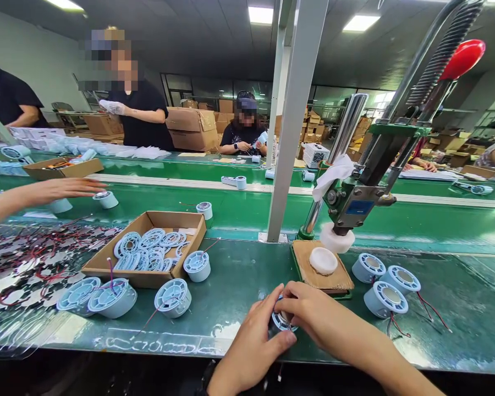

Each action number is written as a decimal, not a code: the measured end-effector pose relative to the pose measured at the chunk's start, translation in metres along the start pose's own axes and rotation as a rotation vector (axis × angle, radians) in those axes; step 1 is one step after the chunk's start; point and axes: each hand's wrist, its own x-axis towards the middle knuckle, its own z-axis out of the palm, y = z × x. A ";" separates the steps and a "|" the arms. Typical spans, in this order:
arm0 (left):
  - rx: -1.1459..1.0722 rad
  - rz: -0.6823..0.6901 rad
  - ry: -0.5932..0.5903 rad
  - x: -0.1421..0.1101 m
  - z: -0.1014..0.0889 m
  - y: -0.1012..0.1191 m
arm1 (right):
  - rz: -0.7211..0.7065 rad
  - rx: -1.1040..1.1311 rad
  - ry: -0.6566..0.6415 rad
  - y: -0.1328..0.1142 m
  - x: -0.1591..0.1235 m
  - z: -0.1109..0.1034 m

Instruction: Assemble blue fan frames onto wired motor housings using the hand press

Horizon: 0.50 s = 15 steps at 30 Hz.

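Note:
Both my hands close around one small pale blue round part [281,320] at the near edge of the green bench. My left hand [253,344] grips it from below and the left, thumb pressed to its side. My right hand [313,313] pinches its top from the right. Just beyond them a white disc [323,260] lies on a brown pad [305,258] under a hand press [355,203] with a red knob [464,58]. Three similar blue parts with red and black wires [385,278] stand to the right.
A cardboard box [107,258] of flat blue rings sits left of centre, with more blue parts [107,297] in front. A heap of wired metal pieces [20,269] lies far left. Another person's hand [61,188] reaches over the green conveyor [251,203]. Other people work behind it.

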 end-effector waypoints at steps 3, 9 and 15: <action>0.049 -0.058 0.055 0.003 0.009 0.005 | -0.020 0.003 0.003 0.002 0.000 0.001; 0.093 -0.066 0.058 0.005 0.011 0.007 | 0.019 -0.142 0.049 -0.001 -0.003 0.008; 0.105 -0.046 0.062 0.004 0.011 0.005 | 0.039 -0.337 0.067 -0.002 0.002 0.018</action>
